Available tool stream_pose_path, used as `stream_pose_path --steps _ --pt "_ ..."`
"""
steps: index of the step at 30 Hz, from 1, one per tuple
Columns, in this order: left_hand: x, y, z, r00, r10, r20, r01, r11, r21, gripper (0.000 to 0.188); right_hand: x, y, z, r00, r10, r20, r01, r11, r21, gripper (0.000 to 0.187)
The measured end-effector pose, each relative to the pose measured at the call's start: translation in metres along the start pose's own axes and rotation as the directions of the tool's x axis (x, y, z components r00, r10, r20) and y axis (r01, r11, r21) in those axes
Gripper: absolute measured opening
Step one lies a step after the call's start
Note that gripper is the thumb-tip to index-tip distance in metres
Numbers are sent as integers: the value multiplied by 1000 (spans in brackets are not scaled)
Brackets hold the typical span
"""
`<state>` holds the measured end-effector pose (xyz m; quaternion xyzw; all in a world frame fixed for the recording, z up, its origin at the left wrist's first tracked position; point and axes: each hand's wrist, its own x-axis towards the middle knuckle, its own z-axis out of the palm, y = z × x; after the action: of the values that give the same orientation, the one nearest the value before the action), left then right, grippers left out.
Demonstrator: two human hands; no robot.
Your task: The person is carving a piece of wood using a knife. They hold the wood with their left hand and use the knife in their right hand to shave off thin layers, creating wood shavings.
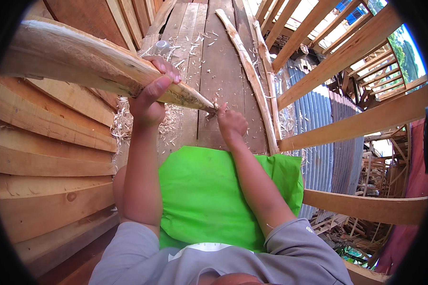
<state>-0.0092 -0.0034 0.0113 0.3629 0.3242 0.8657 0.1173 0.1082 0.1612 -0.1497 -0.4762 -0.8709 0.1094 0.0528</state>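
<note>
A thick, pale wooden pole (95,57) slants from the upper left down to a narrow tip in the middle of the view. My left hand (152,92) is wrapped round it, thumb on top. At the pole's tip my right hand (232,124) is closed, its fingers curled toward the wood. A small dark piece shows beside that hand; whether it is a blade or part of the pole I cannot make out. Bright green cloth (204,190) covers my lap beneath both forearms.
Wood shavings (169,121) litter the plank floor (209,61). Two peeled poles, one a long pale pole (245,61), lie along the right side. Plank walling (52,166) rises on the left, a slatted wooden railing (352,128) on the right. Corrugated metal sheets (318,142) lie beyond it.
</note>
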Motion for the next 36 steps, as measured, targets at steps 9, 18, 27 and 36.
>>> stream_pose_path --steps 9,18,27,36 --pt "2 3 1 999 -26 29 28 997 -73 25 -1 9 22 985 -12 -169 14 1000 11 61" --pt "3 1 2 997 -40 72 46 995 -93 24 41 17 38 998 5 55 -50 496 867 53" --pt "3 -1 0 997 -34 72 41 994 -98 23 31 30 35 973 -106 206 -25 837 547 49" --pt "2 0 0 997 -24 70 29 996 -82 22 20 14 4 940 -131 314 -46 865 499 59"
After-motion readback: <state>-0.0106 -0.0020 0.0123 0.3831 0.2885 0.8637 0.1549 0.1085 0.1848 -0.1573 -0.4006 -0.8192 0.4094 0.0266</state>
